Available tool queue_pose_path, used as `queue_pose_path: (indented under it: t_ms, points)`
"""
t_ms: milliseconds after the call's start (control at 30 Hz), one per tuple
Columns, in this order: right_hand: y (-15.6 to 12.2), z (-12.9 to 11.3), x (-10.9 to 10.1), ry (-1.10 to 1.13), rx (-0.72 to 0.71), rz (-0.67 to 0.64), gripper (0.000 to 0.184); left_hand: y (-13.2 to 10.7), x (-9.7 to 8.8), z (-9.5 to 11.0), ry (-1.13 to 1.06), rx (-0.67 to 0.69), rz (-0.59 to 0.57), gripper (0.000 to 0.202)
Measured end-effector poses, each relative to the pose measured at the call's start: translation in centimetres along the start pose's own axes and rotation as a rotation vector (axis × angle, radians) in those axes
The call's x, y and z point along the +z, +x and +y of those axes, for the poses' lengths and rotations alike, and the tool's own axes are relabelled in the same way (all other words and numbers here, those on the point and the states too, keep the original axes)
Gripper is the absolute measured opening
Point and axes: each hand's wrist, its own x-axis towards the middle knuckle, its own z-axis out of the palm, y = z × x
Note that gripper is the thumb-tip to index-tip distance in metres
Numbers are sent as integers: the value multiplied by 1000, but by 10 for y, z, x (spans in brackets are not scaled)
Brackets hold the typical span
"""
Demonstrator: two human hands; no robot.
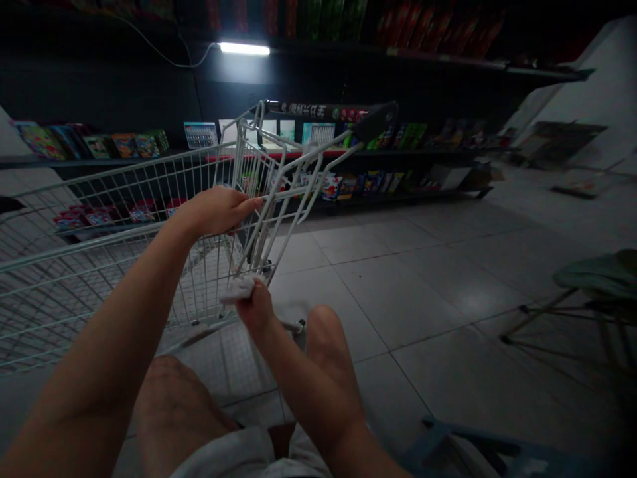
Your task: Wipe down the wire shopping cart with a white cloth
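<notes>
Shopping cart (261,236) bars stand right before us, the wire basket filling the left side of the view and the black handle (318,111) rising at the upper middle. Our left hand (219,207) lies over the top wire at the near end of the basket, one finger stretched toward the upright frame; the other fingers are mostly hidden, so we cannot tell whether they close around the wire. Our right hand (255,309) is lower down, its fingers pinched narrow on a crumpled white cloth (239,289). We have the cloth just beside the foot of the cart's frame, but we cannot tell whether it touches the bars. Our bare knees (326,328) are bent under our arms, on either side of the right forearm and hand.

Behind the cart we face a dark shelf (279,154) with rows of boxes and packets, and a bright tube light (243,49) shines above them. Grey floor tiles (368,272) spread to our right. There we see a folding seat (592,275) with a greenish top and thin legs, and, nearer to us at the bottom edge, a dim blue-grey stool (478,448), partly lost in shadow.
</notes>
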Motion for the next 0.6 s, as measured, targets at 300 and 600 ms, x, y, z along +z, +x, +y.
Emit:
queue_pose_path:
  t_ms: [300, 600]
  points:
    - [15, -174, 47, -1245, -1492, 12, 22, -8, 0, -8, 143, 80, 50, 52]
    - [18, -161, -14, -1965, -1346, -793, 18, -27, 2, -19, 106, 147, 84, 66]
